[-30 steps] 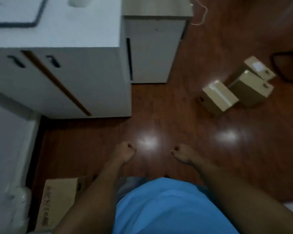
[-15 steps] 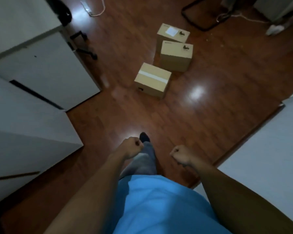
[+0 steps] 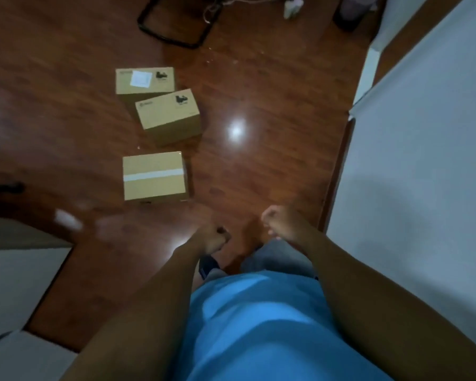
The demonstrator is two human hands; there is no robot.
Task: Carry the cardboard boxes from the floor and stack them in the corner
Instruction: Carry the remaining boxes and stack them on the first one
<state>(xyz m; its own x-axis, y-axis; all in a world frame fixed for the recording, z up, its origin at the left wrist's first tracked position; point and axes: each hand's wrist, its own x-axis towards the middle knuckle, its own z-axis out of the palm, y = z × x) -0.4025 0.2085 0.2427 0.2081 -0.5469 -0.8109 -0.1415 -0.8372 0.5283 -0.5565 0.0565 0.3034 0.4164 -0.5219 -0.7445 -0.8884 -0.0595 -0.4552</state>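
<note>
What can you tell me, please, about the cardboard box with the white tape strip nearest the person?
The taped box is plain brown cardboard, closed, with a strip of pale tape across the middle of its top. It sits flat on the glossy reddish wood floor, its sides roughly square to the view. A small dark mark shows at its near bottom edge. It stands apart from the two boxes beyond it, and neither hand touches it.
</note>
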